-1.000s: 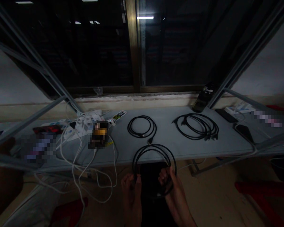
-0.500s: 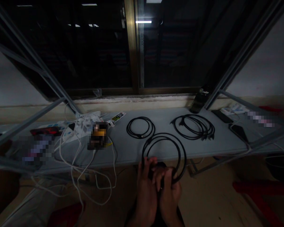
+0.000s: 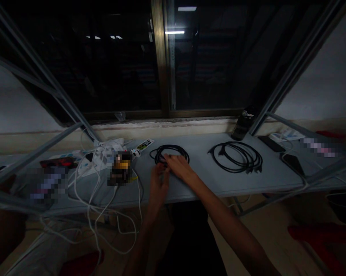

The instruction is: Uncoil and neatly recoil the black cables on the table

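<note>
Coiled black cable (image 3: 186, 150) lies on the grey table, its loops stacked on each other left of the middle. At the coil's near edge, my left hand (image 3: 158, 184) has its fingers curled in at the cable, thumb raised. My right hand (image 3: 177, 165) reaches across the coil from the right, fingertips closed on the loops beside the left fingers. The fingers partly cover the cable, and dim light hides the exact grip. Further right, a second group of black cable coils (image 3: 236, 168) rests flat, with several plug ends showing.
White cords (image 3: 98, 180) tangle at the left and hang over the table edge, beside a yellow-and-black object (image 3: 120, 168). A dark bottle (image 3: 240, 124) stands by the window. Dark phones (image 3: 271, 143) lie at the right. Metal frame bars (image 3: 288, 124) slope at both sides.
Both hands have moved forward from the table's front edge to the left coil. The loop they were holding now lies on that coil.
</note>
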Action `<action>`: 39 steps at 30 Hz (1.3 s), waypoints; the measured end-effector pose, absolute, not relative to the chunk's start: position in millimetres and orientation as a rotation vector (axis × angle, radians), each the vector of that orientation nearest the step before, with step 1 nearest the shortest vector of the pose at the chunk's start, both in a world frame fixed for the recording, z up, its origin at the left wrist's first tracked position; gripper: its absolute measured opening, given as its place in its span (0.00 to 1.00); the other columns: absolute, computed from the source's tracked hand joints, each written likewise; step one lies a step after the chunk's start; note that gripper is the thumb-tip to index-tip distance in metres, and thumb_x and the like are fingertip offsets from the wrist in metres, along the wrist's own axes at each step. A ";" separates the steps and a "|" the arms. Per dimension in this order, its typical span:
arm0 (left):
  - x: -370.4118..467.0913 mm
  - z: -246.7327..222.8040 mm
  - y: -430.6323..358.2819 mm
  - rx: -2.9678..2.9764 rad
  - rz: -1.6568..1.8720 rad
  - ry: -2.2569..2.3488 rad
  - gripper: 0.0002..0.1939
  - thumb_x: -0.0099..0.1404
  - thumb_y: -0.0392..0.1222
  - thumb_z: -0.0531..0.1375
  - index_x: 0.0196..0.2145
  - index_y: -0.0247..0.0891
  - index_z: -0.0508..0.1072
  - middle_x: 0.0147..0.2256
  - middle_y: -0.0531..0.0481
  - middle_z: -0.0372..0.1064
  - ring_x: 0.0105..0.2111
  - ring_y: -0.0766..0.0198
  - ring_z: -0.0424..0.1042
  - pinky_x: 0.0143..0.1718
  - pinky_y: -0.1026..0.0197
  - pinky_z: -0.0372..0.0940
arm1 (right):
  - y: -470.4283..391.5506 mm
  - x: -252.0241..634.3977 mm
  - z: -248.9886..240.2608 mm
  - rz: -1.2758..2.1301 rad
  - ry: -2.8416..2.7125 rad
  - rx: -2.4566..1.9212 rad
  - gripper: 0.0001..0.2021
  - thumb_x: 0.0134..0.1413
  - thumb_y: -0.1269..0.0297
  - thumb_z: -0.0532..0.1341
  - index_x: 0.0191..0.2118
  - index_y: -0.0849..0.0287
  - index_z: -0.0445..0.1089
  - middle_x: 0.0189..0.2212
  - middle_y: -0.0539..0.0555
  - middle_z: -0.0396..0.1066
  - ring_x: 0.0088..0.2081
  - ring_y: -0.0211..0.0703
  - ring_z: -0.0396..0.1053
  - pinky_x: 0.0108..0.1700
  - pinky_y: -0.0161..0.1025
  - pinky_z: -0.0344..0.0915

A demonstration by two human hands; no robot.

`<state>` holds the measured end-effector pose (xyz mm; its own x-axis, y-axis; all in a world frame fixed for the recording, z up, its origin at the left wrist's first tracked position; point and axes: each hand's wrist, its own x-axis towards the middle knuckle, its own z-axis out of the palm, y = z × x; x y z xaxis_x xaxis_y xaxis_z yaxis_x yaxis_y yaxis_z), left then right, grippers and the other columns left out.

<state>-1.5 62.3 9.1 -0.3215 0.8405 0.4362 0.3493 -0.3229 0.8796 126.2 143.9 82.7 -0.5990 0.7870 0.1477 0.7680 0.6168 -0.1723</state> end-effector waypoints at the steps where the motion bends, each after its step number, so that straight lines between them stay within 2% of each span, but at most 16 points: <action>1: -9.0 5.8 58.8 1.555 1.718 1.614 0.22 0.80 0.56 0.62 0.62 0.39 0.72 0.59 0.36 0.74 0.57 0.49 0.77 0.61 0.43 0.75 | 144.1 123.3 75.4 0.132 -2.670 -1.263 0.19 0.84 0.61 0.58 0.71 0.60 0.68 0.58 0.65 0.78 0.56 0.60 0.79 0.57 0.48 0.74; 5: -25.3 5.7 56.5 1.779 1.725 1.815 0.19 0.81 0.48 0.61 0.65 0.39 0.71 0.61 0.35 0.69 0.61 0.49 0.72 0.64 0.42 0.72 | 140.0 121.0 59.8 0.142 -2.670 -1.121 0.22 0.81 0.56 0.63 0.70 0.63 0.69 0.66 0.68 0.71 0.63 0.60 0.73 0.63 0.50 0.72; 8: -29.6 11.2 66.8 2.001 1.573 1.813 0.14 0.83 0.42 0.57 0.62 0.41 0.75 0.61 0.36 0.70 0.62 0.48 0.70 0.67 0.40 0.69 | 138.1 126.9 62.2 0.149 -2.687 -1.013 0.16 0.80 0.61 0.63 0.62 0.66 0.75 0.62 0.68 0.71 0.60 0.57 0.73 0.65 0.50 0.71; 11: -33.3 12.0 75.6 2.136 1.414 1.814 0.13 0.84 0.41 0.55 0.58 0.41 0.77 0.59 0.38 0.73 0.59 0.46 0.71 0.65 0.39 0.70 | 136.4 143.3 62.4 0.216 -2.658 -0.922 0.13 0.75 0.62 0.69 0.57 0.63 0.78 0.57 0.63 0.72 0.58 0.54 0.73 0.65 0.48 0.71; 15: -37.5 9.4 76.5 2.221 1.328 1.840 0.11 0.84 0.44 0.57 0.54 0.42 0.79 0.57 0.39 0.75 0.58 0.45 0.72 0.63 0.40 0.71 | 128.3 182.0 43.6 0.284 -2.407 -0.908 0.23 0.71 0.55 0.76 0.63 0.59 0.76 0.62 0.63 0.70 0.63 0.56 0.71 0.70 0.52 0.71; 18: -38.0 9.1 74.6 2.222 1.323 1.844 0.11 0.85 0.45 0.57 0.56 0.42 0.77 0.58 0.39 0.74 0.59 0.45 0.71 0.65 0.40 0.70 | 115.9 213.2 21.9 0.274 -2.227 -0.981 0.26 0.75 0.53 0.71 0.70 0.58 0.72 0.69 0.66 0.64 0.70 0.61 0.66 0.75 0.58 0.68; 21: -37.8 8.5 74.6 2.196 1.321 1.831 0.12 0.85 0.47 0.57 0.57 0.42 0.76 0.59 0.38 0.73 0.61 0.44 0.71 0.66 0.38 0.69 | 101.2 235.2 5.5 0.300 -2.130 -1.047 0.25 0.81 0.51 0.64 0.74 0.55 0.68 0.69 0.66 0.64 0.72 0.62 0.64 0.76 0.62 0.67; 28: -34.0 9.8 71.6 2.161 1.351 1.766 0.15 0.85 0.50 0.58 0.62 0.42 0.74 0.65 0.36 0.67 0.66 0.42 0.68 0.69 0.36 0.66 | 86.3 238.3 -1.0 0.397 -2.124 -1.045 0.24 0.83 0.53 0.61 0.75 0.53 0.67 0.71 0.64 0.65 0.73 0.60 0.65 0.77 0.62 0.67; 39: -24.6 12.1 56.6 2.323 1.285 1.679 0.18 0.83 0.48 0.61 0.65 0.44 0.72 0.65 0.37 0.67 0.66 0.43 0.68 0.69 0.38 0.68 | 84.4 232.2 5.5 0.477 -2.184 -1.009 0.28 0.85 0.56 0.56 0.82 0.56 0.60 0.77 0.63 0.60 0.76 0.57 0.62 0.80 0.59 0.61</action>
